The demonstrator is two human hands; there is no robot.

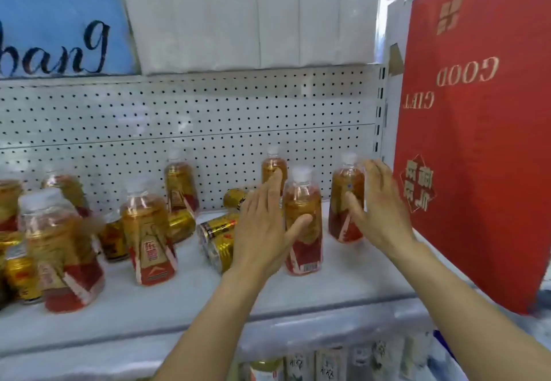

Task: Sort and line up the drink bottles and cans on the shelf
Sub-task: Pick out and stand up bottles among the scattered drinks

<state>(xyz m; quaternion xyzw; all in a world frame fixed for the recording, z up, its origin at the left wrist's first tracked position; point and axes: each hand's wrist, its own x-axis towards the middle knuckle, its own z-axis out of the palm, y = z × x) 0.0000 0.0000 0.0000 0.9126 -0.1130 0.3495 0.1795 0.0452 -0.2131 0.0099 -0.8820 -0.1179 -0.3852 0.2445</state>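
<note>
The person stands before a white metal shelf (298, 297) with a pegboard back, and both bare arms reach in at the right end. The left hand (264, 231) is beside a clear plastic bottle of amber drink with a white cap and a red and gold label (302, 222). This bottle stands upright, its long axis vertical, just to the right of the left palm. The thumb lies across its front and the fingers are nearly straight, pointing up and back, so the hand seems to rest against the bottle and not to clamp it.

The right hand (377, 204) is spread open around a second bottle of the same kind (346, 201), which stands upright further back and to the right, near a big red gift box (477, 142). The thumb touches the front of this bottle and the fingers go behind it; I cannot tell if they press on it.

A third similar bottle (274, 169) stands behind the left fingers, close to the pegboard. Just left of the left hand two gold metal cans (217, 240) lie on their sides, their long axes running roughly from front to back.

I judge the next move depends on this: the near bottle stands between the two hands, nearer to the left one, and it is in front of the right bottle, not in one row with it. More bottles and cans stand mixed at the left of the shelf, well apart from the hands.
</note>
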